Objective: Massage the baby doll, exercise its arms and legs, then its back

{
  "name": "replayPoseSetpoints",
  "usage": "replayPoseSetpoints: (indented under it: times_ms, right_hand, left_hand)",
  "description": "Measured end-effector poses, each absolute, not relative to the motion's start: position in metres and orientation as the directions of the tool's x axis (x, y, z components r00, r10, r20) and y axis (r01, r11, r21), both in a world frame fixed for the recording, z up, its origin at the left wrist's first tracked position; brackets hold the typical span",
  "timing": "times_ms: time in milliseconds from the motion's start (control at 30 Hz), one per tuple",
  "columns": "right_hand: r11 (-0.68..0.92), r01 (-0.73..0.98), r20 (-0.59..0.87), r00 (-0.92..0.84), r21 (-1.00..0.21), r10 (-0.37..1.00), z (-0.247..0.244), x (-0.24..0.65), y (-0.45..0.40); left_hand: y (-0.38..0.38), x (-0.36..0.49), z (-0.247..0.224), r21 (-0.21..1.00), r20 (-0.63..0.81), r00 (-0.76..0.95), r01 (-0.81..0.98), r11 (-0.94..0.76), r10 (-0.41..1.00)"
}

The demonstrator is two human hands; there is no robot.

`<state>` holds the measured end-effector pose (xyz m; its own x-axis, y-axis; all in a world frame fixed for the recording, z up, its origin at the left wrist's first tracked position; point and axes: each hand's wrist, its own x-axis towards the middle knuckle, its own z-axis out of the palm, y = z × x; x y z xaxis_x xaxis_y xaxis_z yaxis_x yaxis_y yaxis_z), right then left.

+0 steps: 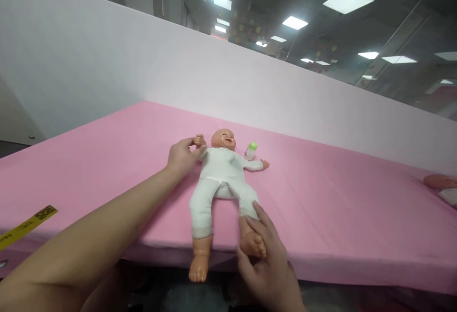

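A baby doll (223, 166) in a white suit lies on its back on a pink-covered bench (339, 207), its smiling face up and its head toward the far edge. The doll's legs point to the near edge, where one bare foot (198, 266) reaches out past the cover. A person's left hand (183, 156) pinches the doll's raised arm at the wrist between thumb and fingers, beside the doll's head. The right hand (271, 259) curves around the doll's other foot (253, 244), fingers spread over the ankle and lower leg and the thumb apart on the opposite side; how firmly it presses cannot be told. A small bottle (251, 150) with a green cap stands or leans between the doll's head and its outstretched arm, nearer the far edge. Part of a second doll (440, 182) shows at the right of the frame, and a yellow strip (28, 226) with dark markings lies near the bench's left end. Behind rises a white wall (200, 78), with glass above it catching bright ceiling lights (348, 0).
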<state>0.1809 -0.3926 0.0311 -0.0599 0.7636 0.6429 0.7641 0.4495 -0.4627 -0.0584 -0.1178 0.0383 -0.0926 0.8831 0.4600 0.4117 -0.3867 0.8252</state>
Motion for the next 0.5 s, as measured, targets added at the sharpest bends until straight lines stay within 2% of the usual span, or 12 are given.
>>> replayPoseSetpoints:
  times_ms: [100,167,367,500]
  right_hand:
    - [0.539,0.686,0.666,-0.106,-0.488,0.738,0.048,0.19,-0.361]
    - [0.534,0.66,0.637,-0.107,-0.529,0.764,0.063,0.193,-0.337]
    - [0.456,0.674,0.452,-0.198,-0.581,0.87,0.079,0.191,-0.272]
    - [0.342,0.651,0.426,-0.032,-0.678,0.904,0.059,0.192,-0.246]
  left_hand:
    - [-0.115,-0.03,0.046,0.773,0.483,-0.009,0.474,-0.422,0.875]
    - [-0.114,-0.016,0.045,0.722,0.495,0.034,0.54,-0.433,0.868]
    - [-0.115,-0.01,0.025,0.408,0.604,0.315,0.667,-0.623,0.732]
    - [-0.117,-0.014,0.025,0.349,0.589,0.371,0.685,-0.64,0.718]
